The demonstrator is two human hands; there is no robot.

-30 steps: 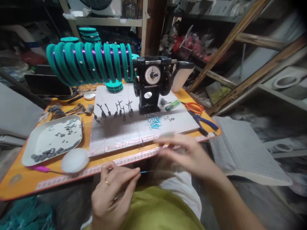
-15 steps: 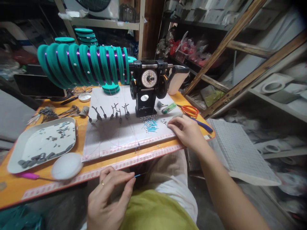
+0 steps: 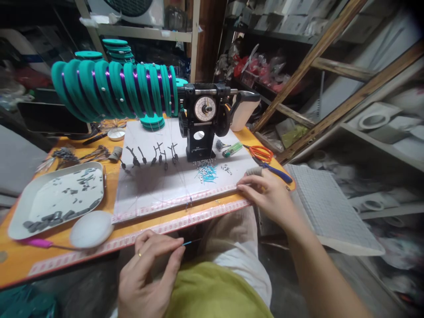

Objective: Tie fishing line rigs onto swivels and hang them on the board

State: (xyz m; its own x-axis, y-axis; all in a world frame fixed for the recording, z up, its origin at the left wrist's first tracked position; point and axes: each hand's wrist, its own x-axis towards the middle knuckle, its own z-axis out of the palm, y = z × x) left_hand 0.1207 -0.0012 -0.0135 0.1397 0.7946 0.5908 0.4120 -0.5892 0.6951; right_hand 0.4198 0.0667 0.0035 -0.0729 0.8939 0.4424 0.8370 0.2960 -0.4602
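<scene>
So, left hand (image 3: 149, 271) pinching a thin blue piece (image 3: 187, 243), right hand (image 3: 270, 194) at the board's edge

Nearest first: bottom centre-left of the frame, the left hand's fingers are closed on that blue piece, which pokes out to the right just above the green shirt (image 3: 218, 293). Over at centre right, the right hand's thumb and index are close together by the front right edge of the white board (image 3: 159, 187); can't tell if they've got anything between them.

Left side of the table (image 3: 15, 265), there's a pink-handled tool (image 3: 39, 243) partly behind a round white dish (image 3: 92, 229), then a white tray (image 3: 56, 194) with dark grey bits in it. A measuring strip (image 3: 132, 238) runs along the table's front edge.

Further back on the board, loose blue pieces (image 3: 207, 173) sit in a pile with small metal bits (image 3: 227, 169) just right of them. Dark forked pieces (image 3: 159, 154) stand in a loose row to the left. A green cutter (image 3: 232, 149) lies near blue-handled pliers (image 3: 280, 172).

Behind the pile stands a black winder (image 3: 200, 128) with a dial, and big green spools (image 3: 115, 90) stretch off to its left. Way back, upper right, there's a wooden ladder (image 3: 342, 68).
</scene>
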